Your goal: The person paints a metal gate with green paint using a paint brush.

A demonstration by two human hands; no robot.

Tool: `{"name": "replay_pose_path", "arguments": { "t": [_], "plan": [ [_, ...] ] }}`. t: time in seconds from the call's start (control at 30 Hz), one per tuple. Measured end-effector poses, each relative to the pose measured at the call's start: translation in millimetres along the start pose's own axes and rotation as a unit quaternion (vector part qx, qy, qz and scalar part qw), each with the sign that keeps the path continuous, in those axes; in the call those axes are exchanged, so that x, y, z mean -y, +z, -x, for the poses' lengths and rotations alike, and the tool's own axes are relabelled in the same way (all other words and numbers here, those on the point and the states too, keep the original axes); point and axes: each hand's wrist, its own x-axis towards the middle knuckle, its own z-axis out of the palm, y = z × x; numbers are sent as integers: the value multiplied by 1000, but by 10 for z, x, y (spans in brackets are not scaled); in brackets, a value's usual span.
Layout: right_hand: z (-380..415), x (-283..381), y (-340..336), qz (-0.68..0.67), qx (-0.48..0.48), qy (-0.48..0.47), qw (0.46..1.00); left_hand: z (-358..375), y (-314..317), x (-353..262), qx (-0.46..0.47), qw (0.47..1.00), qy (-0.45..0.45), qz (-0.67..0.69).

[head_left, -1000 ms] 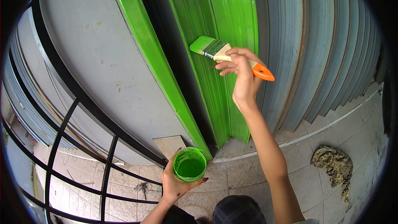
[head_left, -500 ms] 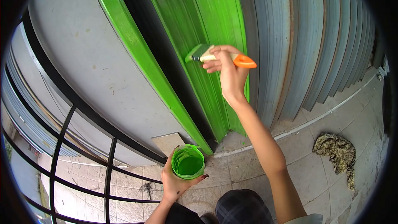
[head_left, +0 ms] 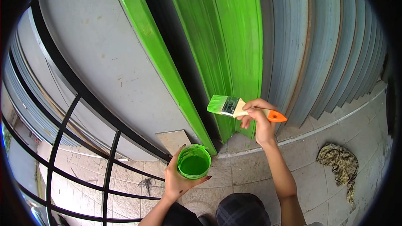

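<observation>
A flat paintbrush (head_left: 228, 105) with green-coated bristles and an orange-tipped wooden handle is gripped in my right hand (head_left: 261, 119). Its bristles point left, in front of the lower part of a green-painted ribbed metal panel (head_left: 240, 50). My left hand (head_left: 176, 180) is wrapped round a small tub of green paint (head_left: 194, 161), its open mouth facing up and its inner wall streaked. The tub is below and left of the brush. A green post (head_left: 157, 54) stands left of the panel, with a dark gap between them.
Unpainted grey ribbed panels (head_left: 289, 50) continue to the right. Black metal grating (head_left: 111, 159) spans the lower left, beside a pale board (head_left: 104, 58). A small tile (head_left: 173, 141) leans near the tub. A crumpled patterned cloth (head_left: 339, 165) lies on the tiled floor (head_left: 289, 171).
My right hand has drawn the brush away from the ribbed panel, down and to the right. The tub stays in my left hand, and the view has shifted slightly.
</observation>
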Motion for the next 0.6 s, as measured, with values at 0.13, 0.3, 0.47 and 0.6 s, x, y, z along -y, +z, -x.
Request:
{"name": "replay_pose_path", "arguments": {
  "t": [0.13, 0.3, 0.47, 0.6],
  "plan": [
    [194, 625, 122, 2, 188, 40, 981, -2, 14, -67, 3, 998, 1, -62],
    [286, 855, 477, 246, 379, -95, 887, 0, 43, -127, -30, 997, 29, -67],
    [366, 808, 538, 283, 383, -111, 872, -6, 14, -128, -52, 994, 51, -86],
    [364, 880, 535, 290, 360, -107, 880, -17, -27, -111, -63, 994, 40, -85]
  ]
}}
